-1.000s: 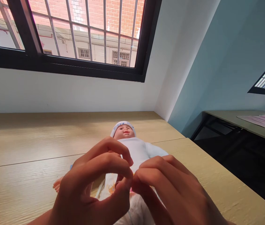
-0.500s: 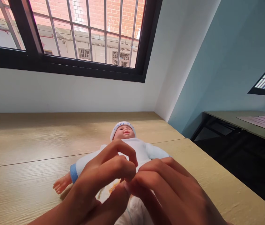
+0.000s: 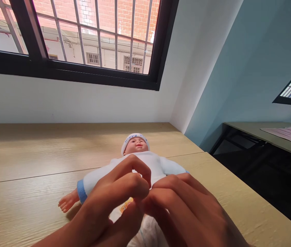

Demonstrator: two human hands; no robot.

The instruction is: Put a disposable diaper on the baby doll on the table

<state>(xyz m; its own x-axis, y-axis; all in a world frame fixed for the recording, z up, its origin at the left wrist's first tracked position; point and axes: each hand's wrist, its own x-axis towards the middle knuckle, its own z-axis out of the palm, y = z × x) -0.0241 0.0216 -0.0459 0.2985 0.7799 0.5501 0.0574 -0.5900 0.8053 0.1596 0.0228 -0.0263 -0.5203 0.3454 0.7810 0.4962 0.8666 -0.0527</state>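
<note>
Head camera view: a barred window (image 3: 70,73) with a black frame looks out on a brick wall above a light wood table (image 3: 32,151), with a blue-green wall (image 3: 238,68) and a second desk (image 3: 253,133) off to the right. A baby doll (image 3: 135,145) lies on its back on the table, head pointing away from the person, a white headband (image 3: 134,139) across its brow. A white long-sleeved top (image 3: 155,164) is on its body, both arms in the sleeves, and a blue cuff (image 3: 81,191) shows beside one bare foot (image 3: 67,201). A diaper (image 3: 150,233) covers the lower body. The left hand (image 3: 109,202) and right hand (image 3: 184,209) curl narrowly together at the doll's middle, hiding whether the top's front is closed and whether they grip the cloth. A small orange print (image 3: 126,205) shows just below them.
</note>
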